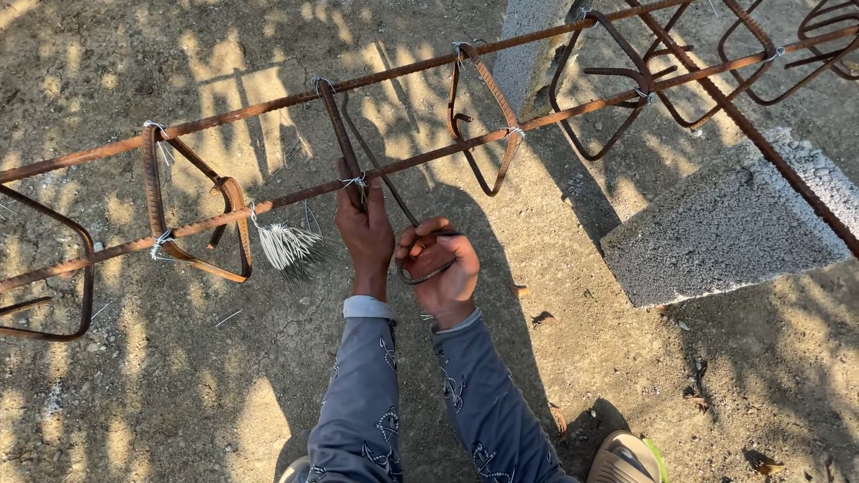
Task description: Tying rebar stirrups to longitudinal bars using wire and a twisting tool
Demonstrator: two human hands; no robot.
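Note:
A rusty rebar cage (268,199) of long bars and square stirrups runs across the view above bare ground. My left hand (364,234) grips a stirrup (338,130) where it crosses the lower long bar, at a thin wire tie (356,182). My right hand (440,265) is closed around the curved handle of a metal hook tool (394,192), whose shaft reaches up toward that tie. A bundle of pale tie wires (286,243) hangs from the lower bar just left of my left hand.
A grey concrete block (725,228) lies at the right under a diagonal bar, and another block (528,45) stands at the top centre. Dirt ground with dappled shadow surrounds them. My sandalled foot (626,458) shows at the bottom right.

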